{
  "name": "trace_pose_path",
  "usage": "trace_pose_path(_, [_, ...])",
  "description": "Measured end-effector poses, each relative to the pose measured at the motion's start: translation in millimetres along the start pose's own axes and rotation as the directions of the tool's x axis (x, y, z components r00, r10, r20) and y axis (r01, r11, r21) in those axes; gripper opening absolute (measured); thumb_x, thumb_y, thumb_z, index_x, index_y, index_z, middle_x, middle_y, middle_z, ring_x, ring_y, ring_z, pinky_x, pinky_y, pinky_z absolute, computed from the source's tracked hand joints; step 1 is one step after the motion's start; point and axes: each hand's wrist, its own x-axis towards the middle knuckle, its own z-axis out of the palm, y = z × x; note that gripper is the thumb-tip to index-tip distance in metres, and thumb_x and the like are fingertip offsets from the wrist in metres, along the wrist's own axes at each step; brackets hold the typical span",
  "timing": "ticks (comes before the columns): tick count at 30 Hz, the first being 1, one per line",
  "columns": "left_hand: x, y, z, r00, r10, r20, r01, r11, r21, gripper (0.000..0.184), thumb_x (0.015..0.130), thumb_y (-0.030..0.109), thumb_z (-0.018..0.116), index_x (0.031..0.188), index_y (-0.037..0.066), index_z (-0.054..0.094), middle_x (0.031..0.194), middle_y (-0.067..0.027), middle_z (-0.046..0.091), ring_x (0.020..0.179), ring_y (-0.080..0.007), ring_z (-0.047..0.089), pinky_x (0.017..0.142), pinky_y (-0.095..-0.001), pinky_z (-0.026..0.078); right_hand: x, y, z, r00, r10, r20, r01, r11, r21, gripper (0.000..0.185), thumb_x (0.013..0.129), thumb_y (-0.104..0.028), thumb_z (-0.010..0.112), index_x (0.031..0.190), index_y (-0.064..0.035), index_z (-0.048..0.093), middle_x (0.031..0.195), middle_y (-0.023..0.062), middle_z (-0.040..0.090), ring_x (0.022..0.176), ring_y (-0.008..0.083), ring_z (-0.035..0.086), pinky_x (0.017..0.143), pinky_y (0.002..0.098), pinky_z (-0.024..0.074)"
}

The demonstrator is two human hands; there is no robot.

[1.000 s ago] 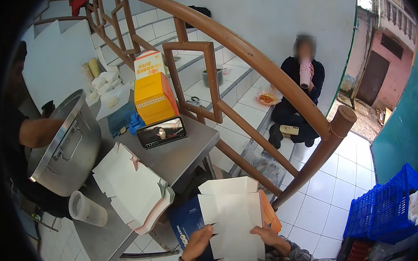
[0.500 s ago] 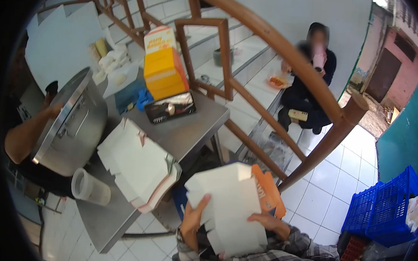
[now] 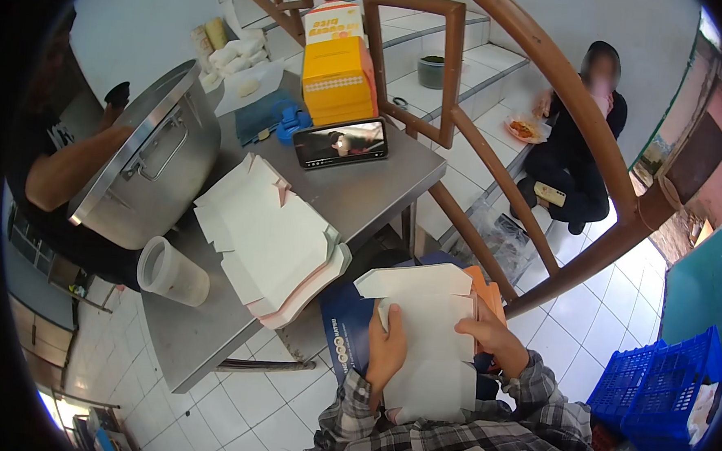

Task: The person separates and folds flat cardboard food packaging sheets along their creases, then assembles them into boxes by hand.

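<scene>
Since the card blank point(image 3: 432, 352) may flex, I log left hand point(image 3: 388, 353) and right hand point(image 3: 497, 339) closed on its opposite edges

White card point(image 3: 433, 368) in the grip, orange card point(image 3: 491, 293) just behind; grey, black and white plaid sleeves point(image 3: 549, 397) below; blue crates point(image 3: 655, 380) right.

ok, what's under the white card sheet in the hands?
Orange printed material shows past the white card sheet's right edge, navy printed material past its left. How far either runs underneath, or anything else there, is covered.
</scene>
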Motion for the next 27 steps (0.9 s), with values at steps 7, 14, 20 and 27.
trace_pose_path(7, [-11,19,14,0.984,0.114,-0.135,-0.088,0.978,0.188,0.033,0.099,0.018,0.045,0.121,-0.006,0.051,0.092,-0.0256,0.065,0.083,-0.0379,0.065,0.073,-0.0400,0.049,6,9,33,0.914,-0.276,-0.298,0.165,0.923,-0.348,0.063,0.079,0.002,0.043,0.141,0.0025,0.034,0.128,0.0174,0.051,0.120,0.0237,0.050,0.101,0.0338,0.0386])
trace_pose_path(14, [-28,66,-5,0.980,0.113,0.164,-0.154,0.950,0.270,0.030,0.097,0.019,0.051,0.113,-0.006,0.057,0.086,-0.0286,0.065,0.085,-0.0448,0.065,0.073,-0.0418,0.051,32,28,53,0.677,-0.565,-0.472,0.370,0.815,-0.446,0.055,0.079,0.005,0.039,0.132,0.0018,0.027,0.115,0.0233,0.053,0.113,0.0322,0.053,0.095,0.0383,0.0415])
trace_pose_path(20, [-29,50,-11,0.987,0.101,0.126,-0.127,0.966,0.224,0.032,0.097,0.021,0.052,0.112,-0.007,0.058,0.088,-0.0238,0.067,0.083,-0.0307,0.068,0.073,-0.0367,0.051,28,25,65,0.674,-0.554,-0.488,0.406,0.830,-0.381,0.060,0.080,0.003,0.045,0.136,-0.0034,0.024,0.123,0.0227,0.046,0.114,0.0295,0.050,0.095,0.0369,0.0419])
trace_pose_path(27, [4,9,-38,0.960,-0.248,0.128,0.271,0.940,-0.206,0.027,0.096,0.021,0.057,0.111,-0.001,0.061,0.097,-0.0071,0.066,0.083,-0.0159,0.063,0.071,-0.0294,0.051,-3,-24,12,0.953,-0.299,-0.039,0.282,0.838,0.467,0.076,0.093,-0.021,0.055,0.151,-0.0137,0.007,0.148,0.0186,0.032,0.138,0.0310,0.032,0.110,0.0421,0.0323])
